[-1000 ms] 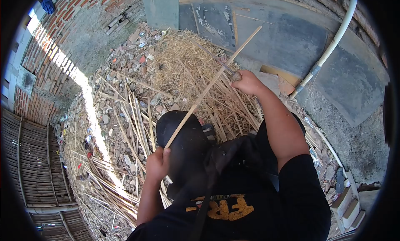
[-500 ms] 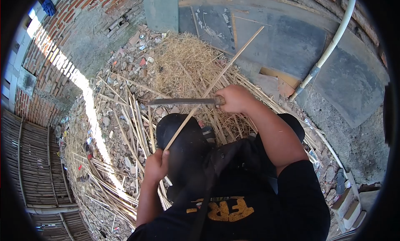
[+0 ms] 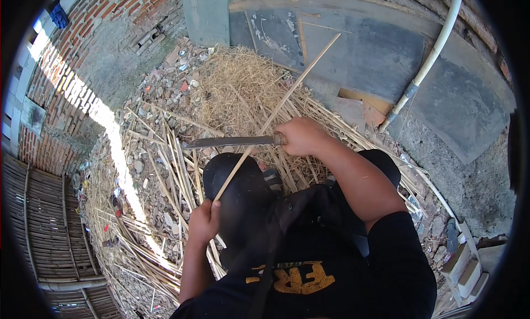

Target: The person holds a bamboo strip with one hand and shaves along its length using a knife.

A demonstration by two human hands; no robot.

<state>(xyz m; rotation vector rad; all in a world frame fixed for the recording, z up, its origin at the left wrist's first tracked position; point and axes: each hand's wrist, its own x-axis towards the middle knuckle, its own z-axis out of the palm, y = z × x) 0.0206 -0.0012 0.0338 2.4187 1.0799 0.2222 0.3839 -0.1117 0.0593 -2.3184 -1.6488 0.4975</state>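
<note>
My left hand [image 3: 204, 222] is closed around the lower end of a long, thin bamboo strip [image 3: 304, 79], beside my left knee. The strip slants up and away to the right. My right hand [image 3: 301, 137] grips the handle of a machete [image 3: 232, 142], its dark blade pointing left. Blade and strip cross just beyond my left knee; whether the edge bites into the strip cannot be made out. Pale, curly shavings [image 3: 237, 81] are heaped on the ground beyond my hands. More bamboo strips [image 3: 176, 159] lie to the left of my knees.
Rubble [image 3: 157, 98] covers the ground around me. Grey boards [image 3: 381, 59] lean at the far side, with a white pipe [image 3: 433, 59] in front. A brick wall [image 3: 66, 76] rises at left, above a bamboo slat panel [image 3: 49, 225]. Wooden pieces [image 3: 469, 275] stand at lower right.
The machete has shifted slightly toward me along the strip, and its tip has dipped a little nearer my body. My left hand keeps its hold. The whole view has shifted slightly.
</note>
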